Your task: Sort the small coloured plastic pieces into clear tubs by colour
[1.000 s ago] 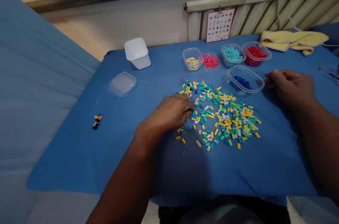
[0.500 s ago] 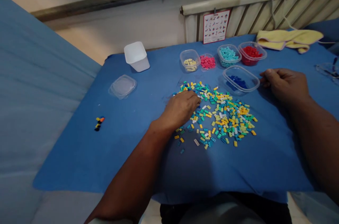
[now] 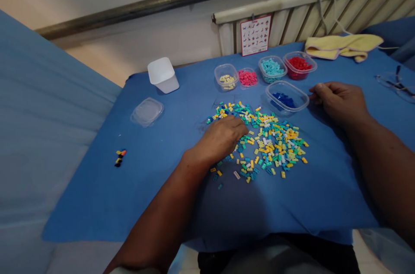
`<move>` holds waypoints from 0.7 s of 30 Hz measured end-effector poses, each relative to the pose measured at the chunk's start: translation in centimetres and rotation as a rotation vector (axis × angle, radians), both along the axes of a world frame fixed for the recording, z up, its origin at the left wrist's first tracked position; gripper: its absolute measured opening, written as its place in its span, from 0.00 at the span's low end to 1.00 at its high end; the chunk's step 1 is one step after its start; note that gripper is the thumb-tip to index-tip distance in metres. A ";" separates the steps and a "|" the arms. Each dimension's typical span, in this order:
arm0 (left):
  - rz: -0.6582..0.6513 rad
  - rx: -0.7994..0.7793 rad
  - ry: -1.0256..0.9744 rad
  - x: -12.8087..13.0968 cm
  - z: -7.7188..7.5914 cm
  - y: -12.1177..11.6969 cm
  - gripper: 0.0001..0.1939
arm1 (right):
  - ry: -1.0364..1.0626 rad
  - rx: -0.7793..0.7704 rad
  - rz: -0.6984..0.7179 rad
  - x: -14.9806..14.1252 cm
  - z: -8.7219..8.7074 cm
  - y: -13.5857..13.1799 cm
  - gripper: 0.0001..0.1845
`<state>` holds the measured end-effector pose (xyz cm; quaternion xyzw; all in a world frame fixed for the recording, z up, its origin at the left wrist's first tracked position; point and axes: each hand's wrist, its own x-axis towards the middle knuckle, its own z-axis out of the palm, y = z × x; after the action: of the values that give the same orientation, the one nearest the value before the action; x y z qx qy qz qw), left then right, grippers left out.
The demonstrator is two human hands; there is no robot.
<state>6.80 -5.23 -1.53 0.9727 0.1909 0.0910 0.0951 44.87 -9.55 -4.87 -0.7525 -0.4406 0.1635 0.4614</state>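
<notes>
A spread of small toy building bricks [image 3: 279, 144], yellow, green, teal and white, lies on the blue-covered table. My left hand [image 3: 228, 133] rests in its left part, fingers curled down among the bricks; whatever they pinch is hidden. My right hand [image 3: 339, 99] lies on its side to the right, fingers curled closed, at the edge of a clear tub [image 3: 304, 103] holding dark blue bricks [image 3: 283, 100]. Whether its fingertips touch the tub or hold anything, I cannot tell.
Behind stand tubs of cream bricks [image 3: 227, 81], pink bricks [image 3: 248, 78], light blue bricks [image 3: 272, 68] and red bricks [image 3: 299, 64]. A white container [image 3: 167, 79], clear lids [image 3: 147, 112] and a small brick build [image 3: 119, 158] sit left. A yellow cloth [image 3: 340, 46] and glasses [image 3: 397, 84] lie right.
The whole view has shifted slightly. My left hand has moved a little to the right among the bricks. My right hand stays beside the dark blue tub.
</notes>
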 end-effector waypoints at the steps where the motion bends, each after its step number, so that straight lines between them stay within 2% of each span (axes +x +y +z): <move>1: 0.002 -0.003 0.006 0.0 0.1 0.0 0.14 | 0.004 -0.002 -0.001 0.0 0.0 0.0 0.13; 13: 0.080 -0.046 -0.014 -0.2 -0.1 -0.3 0.11 | 0.050 0.025 0.056 0.7 -0.8 0.5 0.16; 18: 0.201 -0.118 -0.218 0.2 0.9 -1.0 0.08 | 0.057 0.057 0.068 0.6 -0.9 0.8 0.16; 21: 0.234 -0.164 -0.265 1.3 2.1 -1.3 0.08 | 0.056 0.078 0.080 0.7 -1.1 1.0 0.18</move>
<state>8.14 -6.49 0.57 0.9125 0.2951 0.2127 0.1873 45.53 -8.54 -5.96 -0.7109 -0.4632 0.1855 0.4956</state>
